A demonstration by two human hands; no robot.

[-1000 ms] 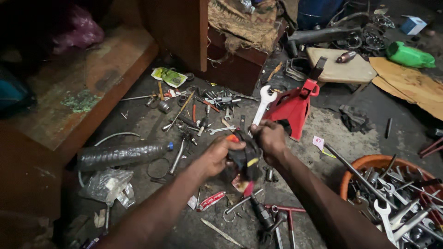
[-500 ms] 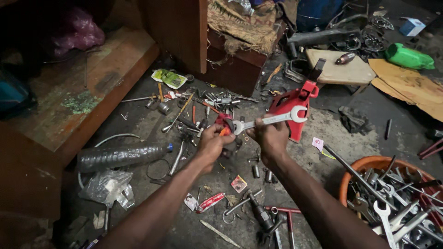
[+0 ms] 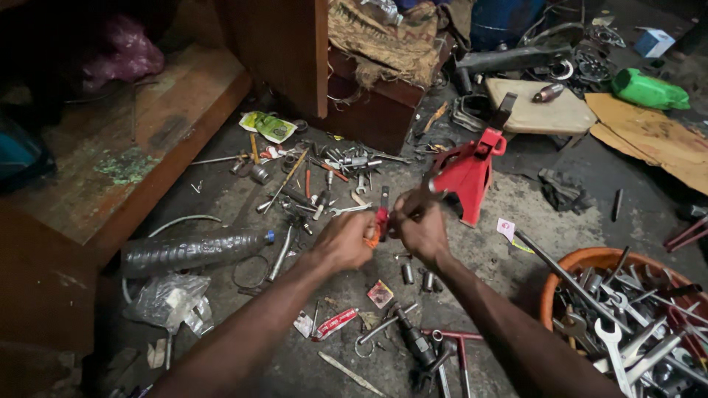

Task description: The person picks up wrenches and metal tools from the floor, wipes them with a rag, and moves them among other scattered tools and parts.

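Observation:
My two hands meet over the cluttered floor at mid-frame. My left hand is closed on a small red-handled tool that stands up between the hands. My right hand is closed just right of it on a slim metal wrench, of which only a short end shows, pointing toward the red jack stand. The fingertips of both hands touch around the red tool. What joins the two tools is hidden by my fingers.
Loose wrenches, sockets and bits litter the floor. An orange basin of spanners sits at the right, a crushed plastic bottle at the left, a wooden bench far left. Cardboard and a green bottle lie behind.
The wrench, upright a second ago and then held level, is now mostly hidden in my right hand. Both hands have closed tighter together around the red tool.

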